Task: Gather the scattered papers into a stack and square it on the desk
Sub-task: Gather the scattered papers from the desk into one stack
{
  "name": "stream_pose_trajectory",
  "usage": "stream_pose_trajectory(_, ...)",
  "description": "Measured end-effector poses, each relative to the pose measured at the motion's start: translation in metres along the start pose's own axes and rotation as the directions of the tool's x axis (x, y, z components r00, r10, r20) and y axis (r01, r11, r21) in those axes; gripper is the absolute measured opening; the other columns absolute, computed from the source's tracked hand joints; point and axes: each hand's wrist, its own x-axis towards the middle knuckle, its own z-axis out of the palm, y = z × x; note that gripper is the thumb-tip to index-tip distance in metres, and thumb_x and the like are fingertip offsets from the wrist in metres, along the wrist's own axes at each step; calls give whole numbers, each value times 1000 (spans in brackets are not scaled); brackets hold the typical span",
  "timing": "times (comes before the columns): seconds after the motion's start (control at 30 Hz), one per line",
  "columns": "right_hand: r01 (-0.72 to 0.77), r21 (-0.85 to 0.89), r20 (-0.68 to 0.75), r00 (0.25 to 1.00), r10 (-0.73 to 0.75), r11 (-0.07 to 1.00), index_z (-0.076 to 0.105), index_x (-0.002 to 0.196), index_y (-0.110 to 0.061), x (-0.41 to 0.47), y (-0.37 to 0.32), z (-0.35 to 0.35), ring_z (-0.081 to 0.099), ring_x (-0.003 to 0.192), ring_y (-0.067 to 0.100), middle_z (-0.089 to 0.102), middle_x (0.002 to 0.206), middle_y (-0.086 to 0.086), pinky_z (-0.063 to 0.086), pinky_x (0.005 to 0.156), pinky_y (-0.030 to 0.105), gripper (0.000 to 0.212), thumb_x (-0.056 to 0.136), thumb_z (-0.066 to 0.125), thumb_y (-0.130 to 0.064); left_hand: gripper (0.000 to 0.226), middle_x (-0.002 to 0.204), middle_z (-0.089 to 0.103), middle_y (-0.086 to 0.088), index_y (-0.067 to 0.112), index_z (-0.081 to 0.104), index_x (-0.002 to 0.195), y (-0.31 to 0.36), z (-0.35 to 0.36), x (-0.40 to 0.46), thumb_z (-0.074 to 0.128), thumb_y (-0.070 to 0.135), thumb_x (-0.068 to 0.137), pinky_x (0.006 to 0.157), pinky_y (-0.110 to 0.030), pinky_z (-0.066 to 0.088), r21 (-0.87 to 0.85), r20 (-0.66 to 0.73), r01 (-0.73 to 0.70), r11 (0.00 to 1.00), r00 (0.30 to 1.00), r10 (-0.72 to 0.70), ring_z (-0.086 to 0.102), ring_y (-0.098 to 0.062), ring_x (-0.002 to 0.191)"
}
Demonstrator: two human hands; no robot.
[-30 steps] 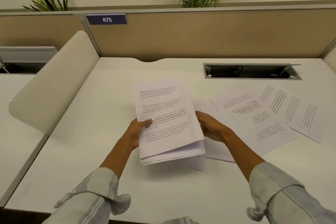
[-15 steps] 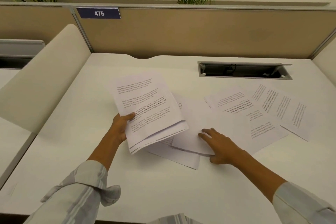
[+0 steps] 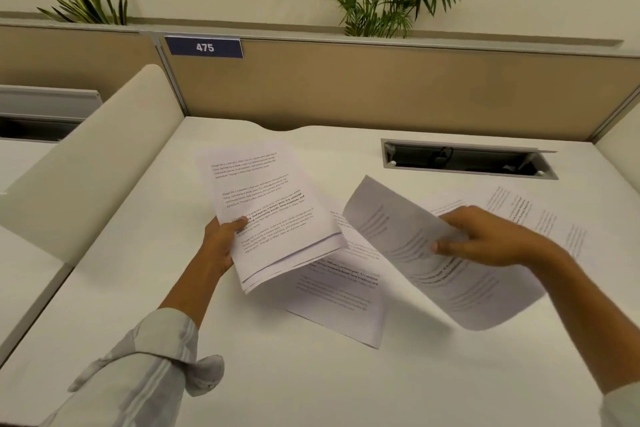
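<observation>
Head view: I am holding a stack of papers (image 3: 273,215) in my left hand (image 3: 221,243), left of the frame's center, lifted above the desk (image 3: 346,385). My thumb is pressing on the top printed page while my other fingers are curling underneath, so that hand is clamping the stack along its left edge. The sheets in it are fanning slightly at the lower edge and are not squared.

My right hand (image 3: 491,239) is gripping 1 loose sheet (image 3: 433,260) right of center, with the thumb under the page and the fingers over its upper edge. That sheet is bending in the air, clear of the desk, with print showing faintly through it; it is blurred.

Another printed sheet (image 3: 343,302) is lying flat on the desk at the center of the frame, partly under the lower corner of the stack as seen from here. More papers (image 3: 540,218) are lying on the desk toward the right of the frame, behind my right hand, overlapping each other; I cannot tell how many.

At the upper right of the desk a cable slot (image 3: 467,159) is sitting open. On the partition (image 3: 381,87) at the upper left of the frame, a blue sign (image 3: 204,47) is reading 475.
</observation>
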Motion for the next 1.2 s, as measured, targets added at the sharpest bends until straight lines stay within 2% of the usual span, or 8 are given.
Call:
stream_pose_trajectory(0.13,114,515,58,984,-167,850,70,114,-7,3,-17,-39,73,97,32,74,112,13,62,74,39,26,91,65,-17,40,115,71,-8,16,59,127,0,10,-5,65,2,90,69,-43,62,11,52,-1,1000,999,0,71,-32,98)
stream_pose_trajectory(0.3,143,800,-161,987,-21,583,72,109,-5,46,-21,-17,73,96,35,73,113,18,61,71,38,24,88,66,-13,34,108,77,-12,9,65,119,-6,36,-21,63,-5,87,68,-43,62,5,195,30,1000,980,-30,75,-32,91)
stream_pose_trajectory(0.63,86,760,-328,907,265,645,60,122,-13,100,-15,74,73,96,26,71,118,8,62,75,37,30,94,63,-26,39,112,75,-16,12,69,119,-5,49,-47,76,19,82,71,-43,61,-2,355,14,1000,935,-13,73,-36,99)
stream_pose_trajectory(0.83,66,618,-433,860,269,784,49,131,-19,112,-23,110,65,101,15,62,124,-2,59,81,29,43,92,65,-27,65,121,73,-12,25,68,123,-11,48,-49,38,70,86,82,-46,60,27,353,148,989,924,-148,69,-34,110)
stream_pose_trajectory(0.9,71,593,-472,838,275,802,48,131,-20,118,-28,115,63,92,10,61,118,-5,56,71,19,45,91,67,-27,55,123,71,-13,21,63,129,-11,46,-52,50,58,90,81,-47,61,50,360,147,988,920,-155,69,-35,110)
stream_pose_trajectory(1.03,54,642,-461,825,329,765,50,130,-19,131,-34,120,64,99,17,63,124,0,58,84,37,47,89,69,-32,45,123,70,-18,7,56,134,-8,37,-53,64,0,90,78,-49,61,129,339,90,987,932,-130,71,-38,104)
stream_pose_trajectory(1.13,12,736,-413,800,435,677,51,129,-20,130,-32,119,64,103,20,63,128,8,56,82,33,49,89,64,-46,45,124,69,-18,7,57,132,1,28,-50,60,-7,90,76,-46,62,102,262,50,994,962,-75,72,-35,99)
stream_pose_trajectory(1.2,-130,563,-514,718,469,816,50,130,-17,118,-22,125,62,104,21,62,129,9,53,80,33,58,89,57,-58,46,126,66,-19,8,56,131,9,18,-44,58,-10,89,81,-46,60,77,194,9,997,981,-24,70,-34,101)
